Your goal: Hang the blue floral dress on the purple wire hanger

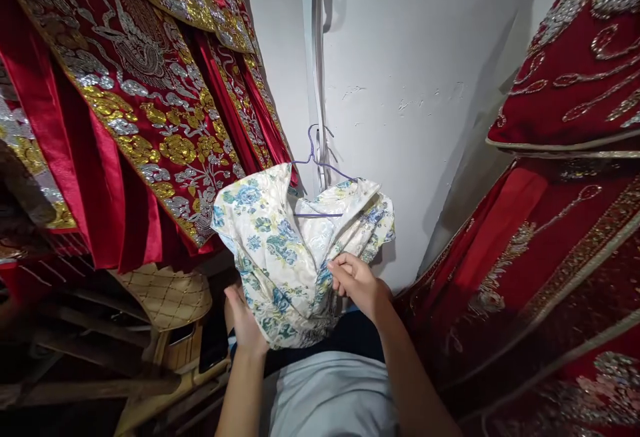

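Note:
A cream garment [280, 250] with blue and green flowers hangs in the middle on a purple hanger [313, 157], whose hook points up near a strip on the wall. At the garment's lower left, my left hand [246, 320] is spread against its edge, thumb showing and the other fingers partly behind the cloth. My right hand [356, 280] pinches the front edge of the cloth just below the V-shaped neck opening. Dark fringe [327, 310] hangs near the bottom of the garment.
Red garments with gold and silver embroidery [170, 123] hang at the left, and more red beaded garments [565, 110] at the right. A white wall [400, 57] stands behind. A padded chair [167, 293] is at the lower left, with a dark phone-like object [214, 340] beside it.

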A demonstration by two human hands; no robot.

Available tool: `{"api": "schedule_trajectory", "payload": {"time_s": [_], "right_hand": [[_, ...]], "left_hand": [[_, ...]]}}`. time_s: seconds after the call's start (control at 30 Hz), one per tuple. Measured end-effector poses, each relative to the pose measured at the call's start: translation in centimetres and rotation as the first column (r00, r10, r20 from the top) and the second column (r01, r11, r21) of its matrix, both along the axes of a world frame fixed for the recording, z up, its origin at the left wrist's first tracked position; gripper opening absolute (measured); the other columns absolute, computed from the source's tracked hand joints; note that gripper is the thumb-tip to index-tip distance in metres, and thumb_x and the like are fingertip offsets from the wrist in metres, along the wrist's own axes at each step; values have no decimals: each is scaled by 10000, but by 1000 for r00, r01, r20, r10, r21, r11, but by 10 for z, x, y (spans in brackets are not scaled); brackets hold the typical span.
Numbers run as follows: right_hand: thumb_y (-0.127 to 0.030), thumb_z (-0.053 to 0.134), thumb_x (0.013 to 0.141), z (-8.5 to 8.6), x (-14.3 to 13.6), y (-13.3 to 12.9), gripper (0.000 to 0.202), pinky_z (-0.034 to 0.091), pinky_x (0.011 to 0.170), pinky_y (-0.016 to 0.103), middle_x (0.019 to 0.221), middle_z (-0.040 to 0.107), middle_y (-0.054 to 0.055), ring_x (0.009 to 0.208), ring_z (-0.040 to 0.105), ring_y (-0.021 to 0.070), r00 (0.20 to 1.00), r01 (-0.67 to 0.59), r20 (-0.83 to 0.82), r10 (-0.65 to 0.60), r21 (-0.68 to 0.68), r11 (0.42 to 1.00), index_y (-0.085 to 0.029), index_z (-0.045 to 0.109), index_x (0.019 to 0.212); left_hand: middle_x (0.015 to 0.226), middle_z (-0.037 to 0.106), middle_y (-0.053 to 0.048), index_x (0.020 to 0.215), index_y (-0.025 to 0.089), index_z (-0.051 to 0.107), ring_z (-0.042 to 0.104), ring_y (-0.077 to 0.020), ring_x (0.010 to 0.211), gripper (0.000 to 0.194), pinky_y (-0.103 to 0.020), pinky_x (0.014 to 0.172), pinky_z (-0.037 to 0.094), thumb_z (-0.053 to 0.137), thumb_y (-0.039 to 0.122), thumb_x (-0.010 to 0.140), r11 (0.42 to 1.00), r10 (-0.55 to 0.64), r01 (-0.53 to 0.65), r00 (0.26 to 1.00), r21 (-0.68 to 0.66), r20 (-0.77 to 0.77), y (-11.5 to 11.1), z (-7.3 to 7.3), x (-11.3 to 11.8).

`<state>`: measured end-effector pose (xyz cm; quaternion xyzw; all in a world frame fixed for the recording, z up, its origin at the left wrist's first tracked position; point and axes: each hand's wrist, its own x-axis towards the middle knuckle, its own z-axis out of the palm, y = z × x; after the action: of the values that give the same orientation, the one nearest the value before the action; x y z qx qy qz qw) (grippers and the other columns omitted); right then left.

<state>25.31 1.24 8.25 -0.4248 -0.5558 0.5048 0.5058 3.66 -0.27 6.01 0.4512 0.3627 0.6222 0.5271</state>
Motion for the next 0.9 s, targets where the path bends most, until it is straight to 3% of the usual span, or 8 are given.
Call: {"api": "schedule_trajectory", "payload": {"time_s": [0.2, 0.43, 0.5, 0.57, 0.63, 0.73, 0.8, 0.9], "right_hand": [[-513, 549, 896, -12, -12, 6, 351, 379, 522, 232, 529, 532, -52, 499, 492, 108, 987, -100, 133, 93, 44, 994, -215, 464, 731], [-491, 691, 761, -20, 2, 12, 344, 347, 477, 223, 510, 524, -42, 476, 448, 95, 1000, -15, -13, 15, -6, 1000, -191, 532, 701], [-457, 692, 763, -21, 0, 11, 316, 342, 477, 223, 497, 534, -37, 465, 448, 92, 1000, -20, 7, 20, -16, 1000, -184, 550, 693], [-429, 684, 769, -19, -6, 8, 295, 337, 476, 222, 484, 536, -37, 456, 444, 88, 999, -28, 22, 29, -35, 999, -182, 549, 679], [-404, 674, 773, -16, -12, 4, 271, 335, 473, 221, 479, 539, -38, 452, 442, 88, 998, -48, 27, 49, -54, 997, -180, 555, 679], [-357, 671, 759, -11, -18, -1, 213, 340, 469, 217, 488, 551, -39, 449, 442, 85, 996, -86, 5, 87, -70, 994, -174, 581, 699], [-331, 671, 743, -9, -18, -2, 181, 343, 468, 213, 487, 550, -43, 446, 440, 83, 996, -91, -21, 90, -68, 994, -171, 594, 706], [-329, 684, 716, -6, -16, -1, 179, 346, 456, 213, 461, 535, -46, 431, 441, 85, 997, -68, -36, 65, -69, 995, -168, 607, 698]], "left_hand": [[1194, 704, -92, 1332, 264, 576, 631, -320, 1182, 773, -434, 1006, 512, 848, 375, 618, 973, 112, -97, 992, -209, 61, -10, -11, 40], [1090, 699, -118, 1144, 169, 620, 641, -300, 1121, 501, -399, 963, 509, 791, 297, 691, 929, 340, -317, 934, -188, 105, 8, -23, 45], [1183, 644, -123, 1163, 175, 580, 608, -280, 1151, 476, -394, 975, 490, 747, 291, 733, 857, 513, -510, 857, -70, 43, 11, -30, 43], [1299, 553, -117, 1226, 200, 520, 544, -255, 1220, 520, -383, 1018, 447, 726, 251, 751, 683, 725, -714, 689, 152, -19, 9, -34, 46], [1324, 506, -101, 1249, 223, 499, 493, -236, 1257, 522, -375, 1053, 407, 707, 203, 770, 547, 818, -730, 571, 411, -73, 4, -35, 55], [1236, 550, -87, 1226, 223, 530, 523, -220, 1203, 432, -361, 1021, 428, 650, 165, 816, 664, 696, -473, 674, 579, -247, -5, -33, 73], [1157, 594, -80, 1185, 213, 556, 585, -201, 1090, 356, -334, 938, 479, 628, 171, 839, 776, 562, -350, 760, 525, -325, -6, -32, 83], [957, 645, -52, 1022, 186, 613, 633, -167, 880, 162, -293, 816, 516, 634, 235, 869, 851, 464, -314, 824, 420, -324, 2, -30, 89]]}}
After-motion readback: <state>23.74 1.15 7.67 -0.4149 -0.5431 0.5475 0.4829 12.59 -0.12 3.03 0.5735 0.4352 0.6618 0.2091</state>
